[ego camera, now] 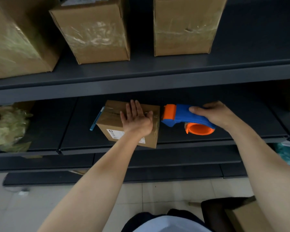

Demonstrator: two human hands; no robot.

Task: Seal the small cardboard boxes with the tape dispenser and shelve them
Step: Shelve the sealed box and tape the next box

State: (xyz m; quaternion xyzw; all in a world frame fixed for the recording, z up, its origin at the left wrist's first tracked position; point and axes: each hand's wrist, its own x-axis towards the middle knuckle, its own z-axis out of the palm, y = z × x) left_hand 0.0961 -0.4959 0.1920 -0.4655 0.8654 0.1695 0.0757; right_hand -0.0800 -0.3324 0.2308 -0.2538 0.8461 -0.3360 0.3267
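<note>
A small cardboard box (pixel 113 122) with a white label on its front sits on the dark middle shelf (pixel 77 131). My left hand (pixel 136 118) lies flat on the box's top, fingers spread, covering part of the flap seam. Clear tape shows at the box's right edge. My right hand (pixel 213 114) grips the blue handle of a blue and orange tape dispenser (pixel 184 118), whose orange front end sits right beside the box's upper right edge. A blue pen-like object (pixel 96 118) leans against the box's left side.
Three larger taped cardboard boxes (pixel 94 30) stand on the upper shelf (pixel 141 72). A crumpled plastic bundle (pixel 7 128) lies at the far left of the middle shelf. An open cardboard box (pixel 244 215) is on the tiled floor at lower right.
</note>
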